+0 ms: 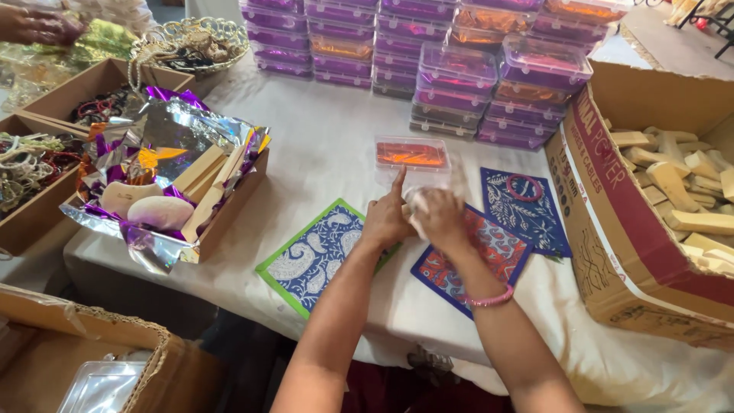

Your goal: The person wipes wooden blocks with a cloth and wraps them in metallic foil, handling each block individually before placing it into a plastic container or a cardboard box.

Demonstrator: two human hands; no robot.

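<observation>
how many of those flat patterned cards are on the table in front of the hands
3: a green-edged blue card by the left hand, a red and blue card partly under the right hand, and a dark blue card to its right. None seem hidden.

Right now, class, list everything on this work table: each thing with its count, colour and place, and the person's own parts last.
Open clear box: one, orange foil inside, table middle.
Patterned cards: three, blue with green, red and dark edges, front.
Stacked lidded boxes: many, purple and orange, back.
Foil-lined tray: one, silver-purple, left.
Cardboard carton: one, brown, pale blocks inside, right.
Basket: one, pale, back left.
Left hand: by box, finger pointing.
Right hand: holds something small and pale.
</observation>
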